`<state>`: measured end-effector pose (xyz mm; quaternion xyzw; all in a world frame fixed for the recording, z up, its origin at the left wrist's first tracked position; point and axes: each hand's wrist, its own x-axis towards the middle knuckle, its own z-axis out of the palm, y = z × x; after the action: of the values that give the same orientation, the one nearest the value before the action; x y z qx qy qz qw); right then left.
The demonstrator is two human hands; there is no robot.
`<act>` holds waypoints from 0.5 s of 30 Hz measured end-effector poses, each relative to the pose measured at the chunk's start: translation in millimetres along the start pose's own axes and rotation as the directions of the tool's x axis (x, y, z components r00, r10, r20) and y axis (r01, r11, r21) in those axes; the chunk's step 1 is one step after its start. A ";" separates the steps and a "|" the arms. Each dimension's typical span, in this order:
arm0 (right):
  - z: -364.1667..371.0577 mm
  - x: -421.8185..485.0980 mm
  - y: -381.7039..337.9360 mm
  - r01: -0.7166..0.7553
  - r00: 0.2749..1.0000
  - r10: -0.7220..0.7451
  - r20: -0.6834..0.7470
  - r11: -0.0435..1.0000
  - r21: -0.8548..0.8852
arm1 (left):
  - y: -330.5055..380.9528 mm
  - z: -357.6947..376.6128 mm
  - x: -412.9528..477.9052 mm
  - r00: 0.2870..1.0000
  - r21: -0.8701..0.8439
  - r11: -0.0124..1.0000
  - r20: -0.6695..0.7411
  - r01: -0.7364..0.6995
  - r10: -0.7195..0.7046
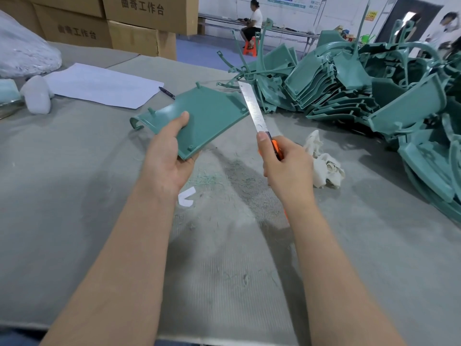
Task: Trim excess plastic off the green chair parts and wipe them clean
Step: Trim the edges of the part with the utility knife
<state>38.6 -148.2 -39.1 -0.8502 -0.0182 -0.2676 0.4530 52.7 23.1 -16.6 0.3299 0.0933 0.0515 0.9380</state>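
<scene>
While the left hand [166,156] grips the green chair part [204,118], the right hand [287,168] clasps a knife [252,108] against its edge.

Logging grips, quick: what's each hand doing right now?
Left hand: holds the green chair part.
Right hand: grips the utility knife, blade extended.

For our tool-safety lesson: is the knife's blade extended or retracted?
Extended. A long silver blade sticks far out of the orange knife handle gripped by the right hand, at the edge of the green chair part.
</scene>
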 end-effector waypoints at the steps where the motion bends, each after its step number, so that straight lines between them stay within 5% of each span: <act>1: 0.3 -0.2 -0.7 0.004 1.000 -0.004 0.007 1.000 0.004 | -0.1 0.0 -0.2 1.000 -0.004 1.000 0.002 -0.004 0.004; 12: 13.0 -10.9 -12.8 0.176 0.942 -0.157 0.296 0.984 -0.038 | -0.6 -2.0 3.1 1.000 -0.002 1.000 -0.021 -0.017 0.017; 15: 8.7 -9.2 -13.1 0.136 0.963 -0.140 0.230 0.990 0.032 | -0.8 -1.7 2.4 0.999 0.009 0.999 -0.014 -0.031 0.031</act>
<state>31.0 -131.7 -37.4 -0.8686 -0.1321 -0.1974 0.4349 54.7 23.9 -18.7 0.3350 0.0952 0.0682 0.9349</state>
